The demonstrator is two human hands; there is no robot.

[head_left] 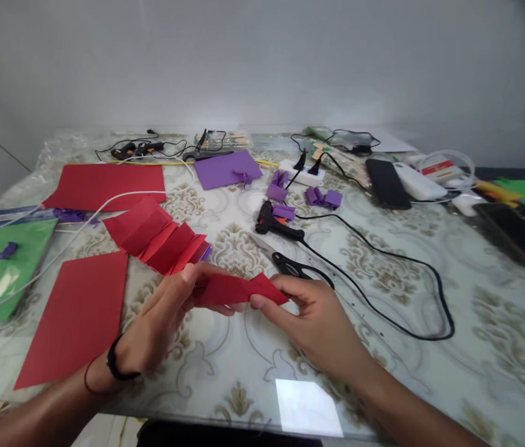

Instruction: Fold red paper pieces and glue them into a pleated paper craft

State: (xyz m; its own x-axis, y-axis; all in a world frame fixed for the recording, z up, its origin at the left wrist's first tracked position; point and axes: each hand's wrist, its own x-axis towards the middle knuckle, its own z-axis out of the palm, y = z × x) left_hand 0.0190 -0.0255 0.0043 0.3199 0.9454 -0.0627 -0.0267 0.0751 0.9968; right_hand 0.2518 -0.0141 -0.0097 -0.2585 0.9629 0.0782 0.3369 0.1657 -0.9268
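A folded red paper strip point(225, 290) is stretched between my two hands above the table. My left hand point(169, 301) is closed on its left end, with the fingers partly hidden behind the paper. Thumb and fingers of my right hand point(309, 313) pinch the right end, where a flap is folded over. Just beyond my left hand is a row of creased red paper pieces point(162, 239) with a bit of purple at its right end. Scissors point(292, 266) with black handles lie beyond my right hand, beside a black glue gun point(274, 222).
Flat red sheets point(76, 316) and a green pack point(10, 267) lie on the left. Folded purple pieces point(322, 197), a purple sheet point(225, 169) and a white power strip point(302, 172) are farther back. A black cord point(430, 267) loops on the right, near a dark phone point(387, 183).
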